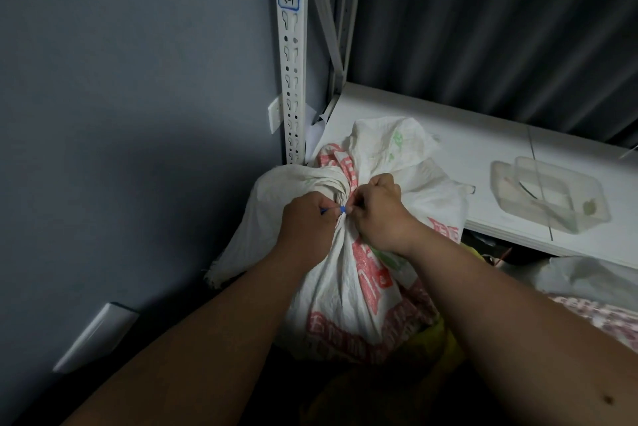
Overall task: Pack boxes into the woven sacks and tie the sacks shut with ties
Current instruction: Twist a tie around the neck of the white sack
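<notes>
the woven sack (345, 273), filled and gathered at its neck beside the shelf (448, 149), was being cinched: the blue tie (341, 208) was pinched by the left hand (307, 222) and right hand (378, 209); tightening seemingly remained.

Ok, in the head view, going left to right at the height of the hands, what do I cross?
Grey wall → left hand → blue tie at the gathered neck of the woven sack → right hand → clear plastic container on the white shelf.
</notes>
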